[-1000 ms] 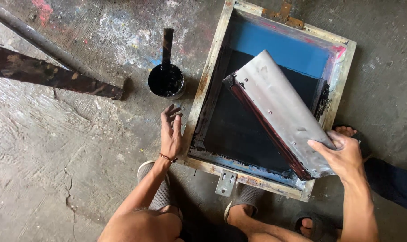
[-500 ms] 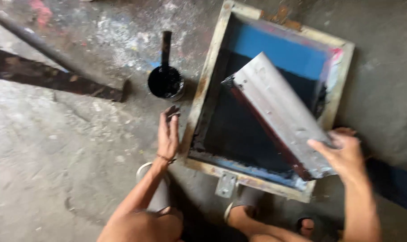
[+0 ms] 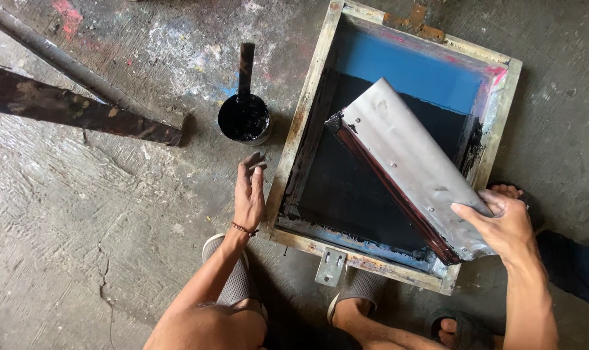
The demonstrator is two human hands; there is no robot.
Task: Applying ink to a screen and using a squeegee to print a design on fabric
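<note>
Squeegee (image 3: 414, 172): broad metal blade, tilted in the wooden screen frame (image 3: 301, 123), unmoved; right hand (image 3: 502, 223) still pinches its near-right corner. Left hand (image 3: 249, 191): fingers together, ink-stained, now nearer the ink pot (image 3: 243, 118).

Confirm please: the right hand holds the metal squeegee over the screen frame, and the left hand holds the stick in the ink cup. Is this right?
Not fully. In the head view the left hand holds nothing: it hovers open beside the screen frame, its fingers short of the ink cup and its stick. The right hand does hold the metal squeegee over the frame.
</note>
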